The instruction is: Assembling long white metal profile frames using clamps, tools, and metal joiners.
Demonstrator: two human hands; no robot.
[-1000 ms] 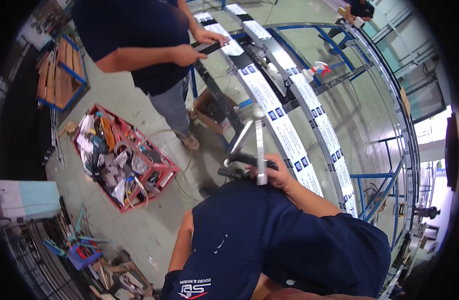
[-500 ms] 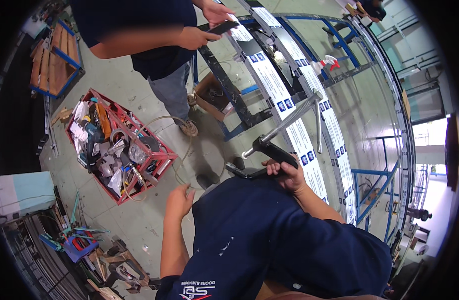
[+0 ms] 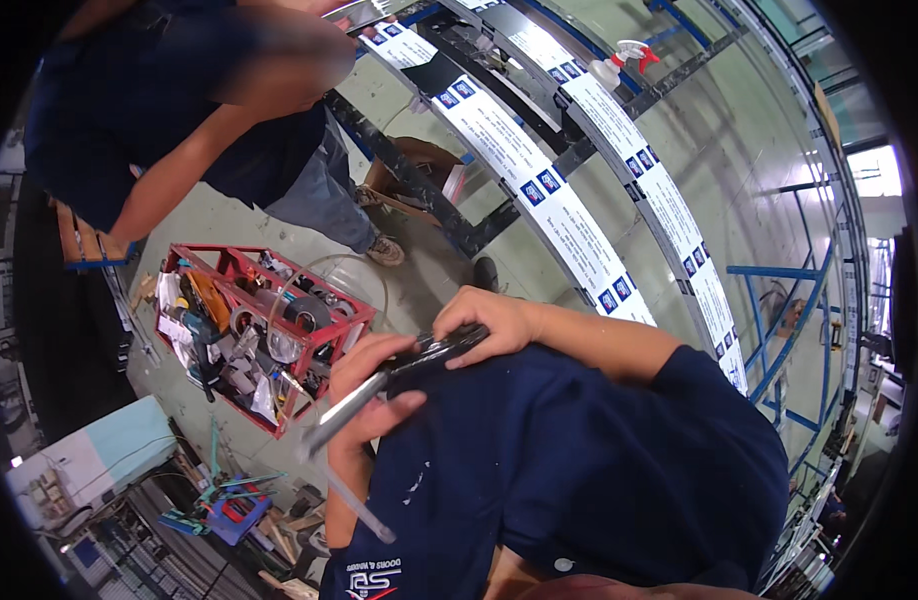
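A black screw clamp (image 3: pixel 439 356) with a silvery threaded spindle and cross handle lies across the front of my chest. My right hand (image 3: pixel 497 325) is closed around its dark frame, thumb below and fingers on top. My left hand (image 3: pixel 364 375) grips its other end near the metal spindle, which is smeared by motion. To the right of the hands run two long profiles (image 3: pixel 569 235) covered in white printed film, resting on a frame of dark and blue bars (image 3: pixel 494 228).
A co-worker (image 3: pixel 229 130) stands at the upper left, partly blurred, near the profiles' far end. On the floor is a red metal crate (image 3: pixel 354 320) of tools. A spray bottle (image 3: pixel 609 70) stands by the far profile, and a cardboard box (image 3: pixel 414 170) sits beneath the frame.
The clamp has come away from above the profiles to my chest, its spindle now pointing left. My left hand, empty before, has taken hold of it. The co-worker has shifted left.
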